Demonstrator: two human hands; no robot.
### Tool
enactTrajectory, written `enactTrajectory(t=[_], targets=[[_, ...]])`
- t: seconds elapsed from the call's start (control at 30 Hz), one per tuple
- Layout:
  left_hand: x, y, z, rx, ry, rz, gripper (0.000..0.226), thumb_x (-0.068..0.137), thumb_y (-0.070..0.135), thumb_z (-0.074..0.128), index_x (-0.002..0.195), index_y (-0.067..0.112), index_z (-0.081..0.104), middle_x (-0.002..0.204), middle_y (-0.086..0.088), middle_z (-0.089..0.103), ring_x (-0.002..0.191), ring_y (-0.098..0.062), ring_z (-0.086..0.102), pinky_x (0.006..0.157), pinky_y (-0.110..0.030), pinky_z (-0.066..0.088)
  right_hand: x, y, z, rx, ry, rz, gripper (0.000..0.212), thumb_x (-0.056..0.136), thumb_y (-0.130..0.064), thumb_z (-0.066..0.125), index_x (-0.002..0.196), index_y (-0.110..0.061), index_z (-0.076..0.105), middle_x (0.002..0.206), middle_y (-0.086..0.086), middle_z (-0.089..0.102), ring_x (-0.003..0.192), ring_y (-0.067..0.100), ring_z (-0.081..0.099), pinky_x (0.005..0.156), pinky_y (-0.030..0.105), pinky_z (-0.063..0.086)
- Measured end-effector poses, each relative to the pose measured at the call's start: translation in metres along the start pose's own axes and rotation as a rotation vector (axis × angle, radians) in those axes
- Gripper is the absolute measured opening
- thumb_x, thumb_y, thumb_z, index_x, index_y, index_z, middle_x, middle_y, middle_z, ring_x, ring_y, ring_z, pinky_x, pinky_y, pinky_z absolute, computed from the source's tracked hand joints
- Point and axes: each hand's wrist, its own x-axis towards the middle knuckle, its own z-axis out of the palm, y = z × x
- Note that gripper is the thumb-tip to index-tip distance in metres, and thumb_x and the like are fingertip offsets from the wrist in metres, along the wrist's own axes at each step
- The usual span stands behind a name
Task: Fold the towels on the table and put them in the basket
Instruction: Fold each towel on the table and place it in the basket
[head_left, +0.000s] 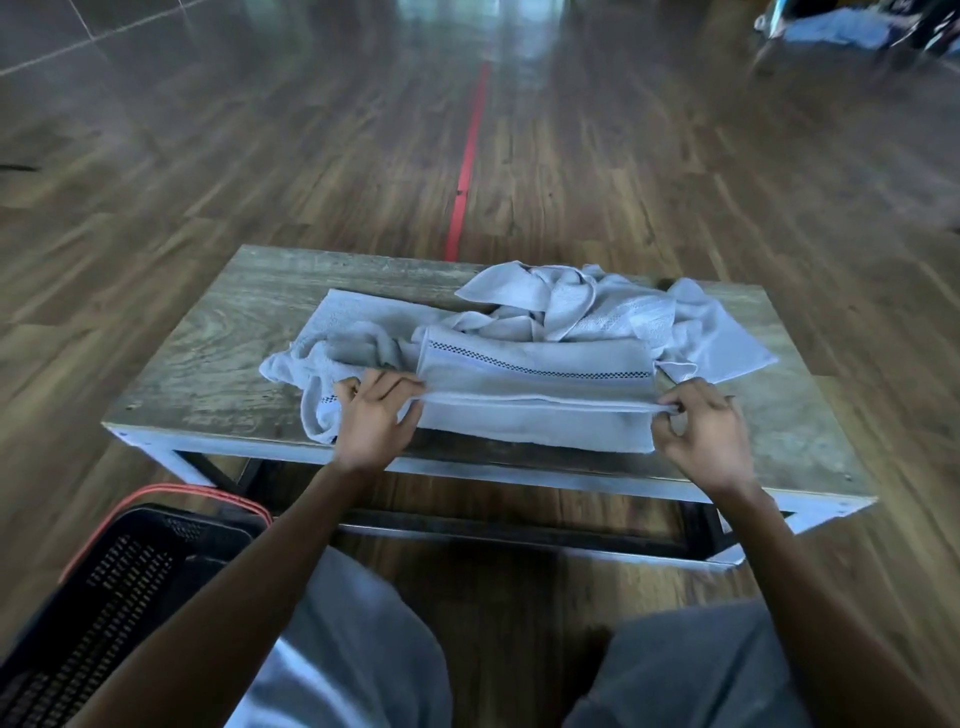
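Observation:
A pale grey towel (535, 384) with a dotted dark stripe lies partly folded across the near side of the low wooden table (218, 364). My left hand (376, 415) pinches the left end of its folded edge. At the right end, my right hand (706, 431) pinches the same edge. Behind it sits a crumpled heap of grey towels (587, 306), and another rumpled towel (332, 353) spreads to the left. A black basket (104, 597) with an orange rim stands on the floor at lower left.
The table stands on a wood-plank floor with a red tape line (467, 161) running away from it. My knees in grey trousers (363, 649) are below the table's front edge. Some blue cloth (841, 28) lies far off at upper right.

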Motion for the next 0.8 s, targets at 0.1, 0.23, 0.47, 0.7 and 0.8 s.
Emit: enactTrajectory(t=[0.1, 0.23, 0.47, 0.7, 0.8], targets=[[-0.006, -0.004, 0.005, 0.022, -0.139, 0.051, 0.023, 0.083, 0.031, 0.051, 0.085, 0.021, 0.072, 0.093, 0.007, 0.069, 0.096, -0.015, 0.052, 0.072, -0.03, 0.012, -0.005, 0.008, 0.004, -0.15, -0.28, 0.007, 0.011, 0.082, -0.021, 0.062, 0.092, -0.017, 0.064, 0.1, 0.0, 0.063, 0.098, 0.024, 0.06, 0.084, 0.037, 0.032], [-0.007, -0.008, 0.009, 0.029, -0.28, 0.013, 0.031, 0.084, 0.037, 0.045, 0.09, 0.025, 0.073, 0.095, 0.008, 0.071, 0.092, -0.02, 0.064, 0.075, -0.031, 0.022, -0.008, 0.009, 0.012, -0.233, -0.423, -0.017, 0.016, 0.086, -0.022, 0.064, 0.102, -0.022, 0.067, 0.114, -0.002, 0.061, 0.117, 0.022, 0.052, 0.085, 0.034, 0.028], [-0.008, -0.008, 0.014, -0.011, -0.362, 0.002, 0.025, 0.082, 0.035, 0.054, 0.094, 0.024, 0.073, 0.097, 0.006, 0.071, 0.095, -0.02, 0.066, 0.082, -0.038, 0.042, -0.016, 0.009, 0.016, -0.25, -0.47, 0.006, 0.034, 0.085, -0.037, 0.066, 0.115, -0.023, 0.062, 0.122, -0.001, 0.058, 0.121, 0.023, 0.049, 0.09, 0.037, 0.031], [-0.026, -0.001, -0.006, 0.066, -0.408, 0.168, 0.039, 0.073, 0.051, 0.055, 0.089, 0.019, 0.072, 0.087, 0.003, 0.069, 0.084, -0.022, 0.066, 0.076, -0.038, 0.045, -0.03, 0.009, 0.007, -0.252, -0.479, -0.056, 0.023, 0.084, -0.018, 0.065, 0.107, -0.013, 0.067, 0.112, 0.01, 0.065, 0.111, 0.032, 0.056, 0.094, 0.038, 0.036], [-0.036, 0.0, -0.011, 0.194, -0.423, 0.307, 0.034, 0.069, 0.046, 0.069, 0.083, 0.016, 0.066, 0.08, -0.002, 0.064, 0.074, -0.024, 0.063, 0.072, -0.035, 0.037, -0.041, 0.004, 0.002, -0.266, -0.453, -0.07, 0.023, 0.075, -0.018, 0.072, 0.097, -0.011, 0.067, 0.101, 0.01, 0.067, 0.102, 0.032, 0.06, 0.088, 0.041, 0.042]])
